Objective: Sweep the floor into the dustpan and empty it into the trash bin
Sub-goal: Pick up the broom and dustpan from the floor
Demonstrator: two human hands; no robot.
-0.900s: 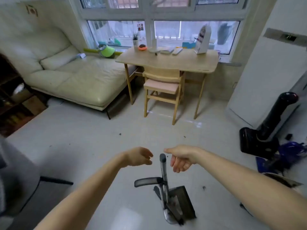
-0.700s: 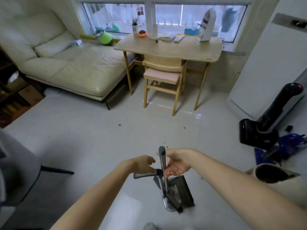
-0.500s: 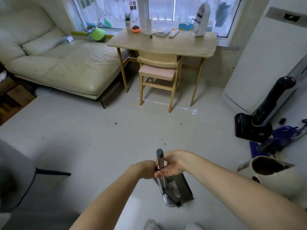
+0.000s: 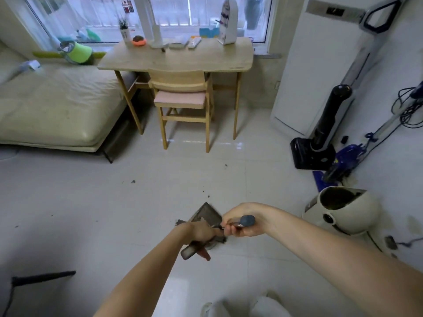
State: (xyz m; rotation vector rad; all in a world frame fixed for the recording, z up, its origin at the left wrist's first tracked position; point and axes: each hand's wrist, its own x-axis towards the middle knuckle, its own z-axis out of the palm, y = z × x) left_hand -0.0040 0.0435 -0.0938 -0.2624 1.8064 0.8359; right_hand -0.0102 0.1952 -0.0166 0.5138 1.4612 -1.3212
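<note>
Left hand (image 4: 202, 231), right hand (image 4: 240, 221) — both gripping

Dustpan (image 4: 207, 215) dark grey; broom handle tip (image 4: 247, 220) grey-blue. Floor (image 4: 91, 213) pale grey tile, dark specks. Desk (image 4: 178, 58) light wood; chair seat (image 4: 179, 99) pink; sofa (image 4: 52, 106) cream; trash bin (image 4: 352, 213) off-white, at 3 o'clock.

- A wooden desk (image 4: 176, 57) stands under a wide window (image 4: 146, 18) that lets in pale daylight.
- A wooden chair (image 4: 183, 99) with a pink seat is tucked under the desk.
- Left of the desk lies a cream sofa (image 4: 52, 106).
- Right of the desk stands a tall white appliance (image 4: 320, 65).
- Light glossy floor tiles (image 4: 91, 202) spread in front of the desk.
</note>
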